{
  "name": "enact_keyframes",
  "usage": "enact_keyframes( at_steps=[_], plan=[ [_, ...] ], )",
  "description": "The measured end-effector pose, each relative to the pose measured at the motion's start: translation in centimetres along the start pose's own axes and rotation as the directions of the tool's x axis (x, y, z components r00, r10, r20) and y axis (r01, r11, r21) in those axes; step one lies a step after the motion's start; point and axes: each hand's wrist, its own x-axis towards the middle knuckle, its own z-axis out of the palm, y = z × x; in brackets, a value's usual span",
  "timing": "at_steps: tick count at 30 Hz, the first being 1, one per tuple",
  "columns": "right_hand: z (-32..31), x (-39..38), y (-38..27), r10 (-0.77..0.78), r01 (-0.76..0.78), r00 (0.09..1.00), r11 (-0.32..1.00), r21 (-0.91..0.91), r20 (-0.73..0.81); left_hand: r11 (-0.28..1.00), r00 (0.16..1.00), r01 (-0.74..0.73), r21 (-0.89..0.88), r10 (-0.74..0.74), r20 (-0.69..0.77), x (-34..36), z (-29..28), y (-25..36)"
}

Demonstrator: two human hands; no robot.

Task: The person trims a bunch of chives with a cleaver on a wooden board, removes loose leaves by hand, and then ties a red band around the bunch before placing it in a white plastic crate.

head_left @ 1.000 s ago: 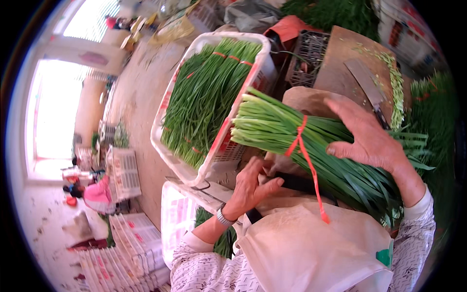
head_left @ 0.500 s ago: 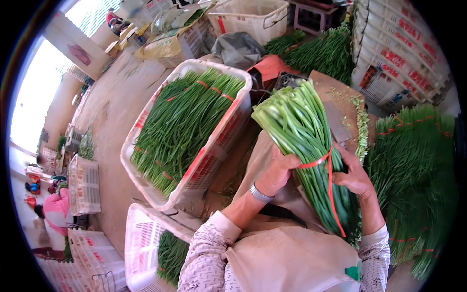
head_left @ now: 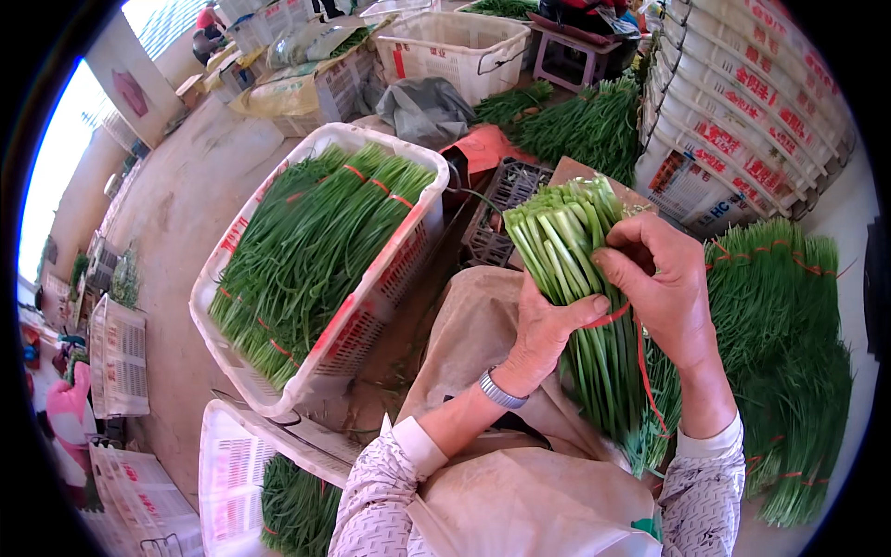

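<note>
A thick bunch of green chives (head_left: 568, 243) tilts in front of me, its pale cut ends pointing up and away. My left hand (head_left: 546, 336) grips it from the left, thumb across the stalks beside a red tie (head_left: 647, 376). One end of that tie hangs down along the leaves. My right hand (head_left: 670, 292) is at the bunch's right side near the cut ends, thumb and fingers pinched against the stalks. What lies between those fingertips is hidden. Beneath the bunch, a beige apron (head_left: 548, 492) covers my lap.
A white crate (head_left: 432, 200) packed with tied chives stands at left, a second white crate (head_left: 223, 446) nearer. Loose chive bundles (head_left: 780, 325) lie at right, below stacked white crates (head_left: 742, 111). Beyond my hands are a dark crate (head_left: 497, 200) and a brown board (head_left: 580, 172).
My right hand has moved from the tie up to the stalks near the cut ends, its fingers now pinched. My left hand still grips the bunch. The whole view has shifted slightly.
</note>
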Motion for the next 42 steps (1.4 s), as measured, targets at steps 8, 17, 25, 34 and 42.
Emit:
enact_keyframes(
  at_steps=[8, 17, 25, 34, 42],
  plan=[
    [0.1, -1.3, -0.5, -0.251, 0.211, 0.968, 0.849, -0.484, -0.018, 0.995, 0.998, 0.066, -0.073, -0.064, 0.026, -0.6, 0.8, -0.4],
    [-1.7, -0.7, 0.0, 0.295, -0.315, 0.949, 0.897, 0.309, 0.111, 1.0, 0.998, 0.0, -0.021, 0.001, 0.069, -1.0, 0.1, -1.4],
    [-4.4, 2.3, -1.0, 0.288, -0.382, 0.923, 0.77, 0.512, 0.254, 1.0, 0.993, 0.007, -0.006, -0.006, 0.119, -1.0, -0.4, -1.5],
    [-13.9, 6.0, -2.1, 0.09, -0.05, 0.996, 0.605, 0.795, -0.006, 0.996, 0.992, 0.055, -0.076, -0.045, 0.119, -0.9, 0.5, -2.7],
    [-3.0, 1.0, -0.8, -0.37, 0.543, 0.823, 0.736, -0.404, 0.431, 0.994, 0.996, 0.03, -0.106, -0.021, 0.09, -0.7, -0.9, -2.1]
  ],
)
